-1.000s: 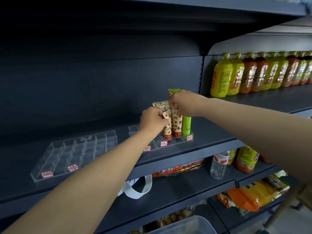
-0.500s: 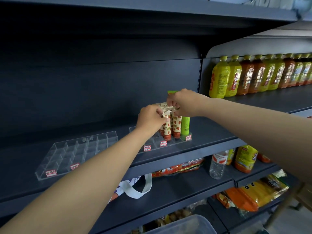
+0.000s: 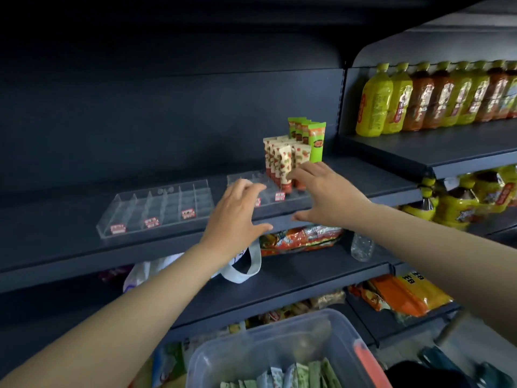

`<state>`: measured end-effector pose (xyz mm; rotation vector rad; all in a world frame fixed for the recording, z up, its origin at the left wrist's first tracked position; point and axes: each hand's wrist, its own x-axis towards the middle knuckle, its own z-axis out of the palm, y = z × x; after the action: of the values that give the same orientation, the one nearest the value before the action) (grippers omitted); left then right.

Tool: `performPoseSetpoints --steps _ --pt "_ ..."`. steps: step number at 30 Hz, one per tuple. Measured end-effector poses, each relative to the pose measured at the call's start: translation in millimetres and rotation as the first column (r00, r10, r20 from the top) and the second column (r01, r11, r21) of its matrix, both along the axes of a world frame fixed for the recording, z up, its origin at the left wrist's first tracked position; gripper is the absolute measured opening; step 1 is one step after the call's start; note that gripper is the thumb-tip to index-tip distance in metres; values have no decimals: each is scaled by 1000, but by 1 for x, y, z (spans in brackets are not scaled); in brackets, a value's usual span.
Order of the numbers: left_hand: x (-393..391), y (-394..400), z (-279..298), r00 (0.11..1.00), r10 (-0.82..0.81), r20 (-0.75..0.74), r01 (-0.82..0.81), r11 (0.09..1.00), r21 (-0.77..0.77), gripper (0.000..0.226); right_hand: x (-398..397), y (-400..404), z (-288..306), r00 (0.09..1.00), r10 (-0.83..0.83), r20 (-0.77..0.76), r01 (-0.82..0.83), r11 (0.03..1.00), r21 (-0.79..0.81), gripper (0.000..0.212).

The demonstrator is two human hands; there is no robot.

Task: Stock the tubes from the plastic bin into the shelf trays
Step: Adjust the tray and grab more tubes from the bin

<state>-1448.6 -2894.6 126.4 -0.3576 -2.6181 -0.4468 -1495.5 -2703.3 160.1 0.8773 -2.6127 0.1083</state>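
Cream strawberry-print tubes (image 3: 281, 161) stand upright in the right clear shelf tray (image 3: 243, 179), with green tubes (image 3: 309, 138) behind them at the tray's right end. My left hand (image 3: 237, 214) hovers in front of that tray with fingers spread, holding nothing. My right hand (image 3: 324, 191) is also spread and empty, just in front of the tubes' bases. A second clear divided tray (image 3: 156, 208) lies to the left with no tubes in it. The plastic bin (image 3: 279, 343) sits low in front, with several pale green and blue tubes (image 3: 282, 378) inside.
Yellow and brown drink bottles (image 3: 436, 99) line the upper right shelf. Below the tray shelf lie a white bag strap (image 3: 246, 264), an orange snack pack (image 3: 302, 239) and a clear bottle (image 3: 362, 247). More snack bags (image 3: 405, 295) fill the lower right shelves.
Both hands let go of the strawberry tubes and drew back toward me, fingers spreading open. The camera tilted down, bringing the plastic bin into view.
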Motion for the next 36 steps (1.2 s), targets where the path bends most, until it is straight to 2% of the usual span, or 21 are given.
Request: performPoseSetpoints --steps 4,7,11,15,20,23,26,28,31,33,36 --pt "35 -4 -48 999 -10 -46 12 999 33 66 25 -2 -54 997 70 39 -69 997 -32 71" --pt "53 -4 -90 1000 -19 2 19 998 66 62 39 -2 -95 989 93 116 -89 995 -35 72" --pt "76 -4 -153 976 7 219 -36 991 131 62 60 -1 -159 959 104 263 -86 993 -79 68" --pt "94 -6 -221 847 88 524 -184 974 133 61 81 -1 -224 890 37 455 -20 999 -43 64" --pt "122 -11 -293 548 140 825 -393 913 106 66 107 -1 -297 695 -54 717 85 996 -8 65" --pt "134 -15 -322 369 145 918 -475 878 53 76 119 -2 -332 562 -93 822 147 989 12 69" --pt "141 -19 -343 229 135 964 -536 844 9 76 127 -4 -364 361 -114 925 191 981 47 64" --pt "142 -18 -355 174 104 979 -572 820 15 79 131 -8 -383 242 -114 963 203 977 64 47" --pt "141 -14 -369 120 75 990 -609 793 14 83 134 -16 -409 85 -135 987 183 976 118 50" --pt "141 -14 -378 113 76 991 -627 779 11 79 134 -22 -425 -1 -149 989 172 974 147 52" --pt "141 -17 -386 102 75 992 -655 755 10 70 135 -34 -445 -88 -180 980 112 975 190 36"
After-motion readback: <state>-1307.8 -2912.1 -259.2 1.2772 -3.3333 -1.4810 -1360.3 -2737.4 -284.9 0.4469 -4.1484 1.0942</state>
